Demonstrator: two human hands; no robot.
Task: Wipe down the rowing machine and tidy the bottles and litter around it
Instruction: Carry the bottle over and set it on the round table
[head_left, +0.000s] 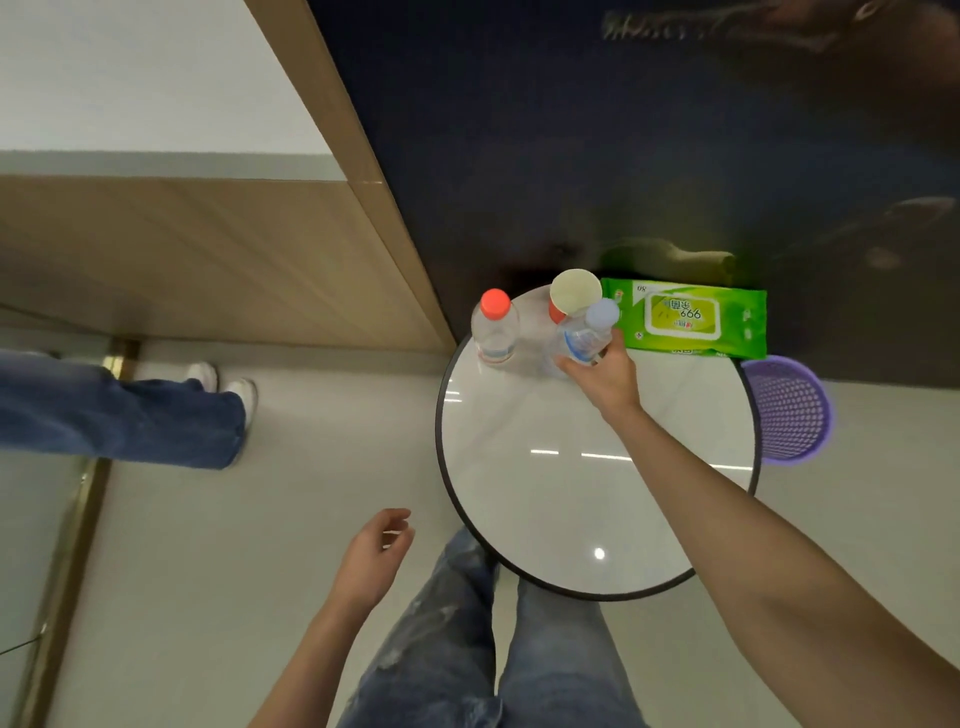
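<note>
**Bottle placement on the round worktop**

Blue-capped bottle stands at the far side of the worktop, beside the cup and red-capped bottle. Right hand fingers are clamped on it; left hand hangs empty, fingers loosely apart. Tidying step likely; next: release upright.

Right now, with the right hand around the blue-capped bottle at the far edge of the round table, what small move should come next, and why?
Probably set the blue-capped bottle upright beside the red-capped bottle and let go. The right hand holds it tilted by the paper cup, whereas the red-capped one already stands there; the left hand hangs free.
</note>
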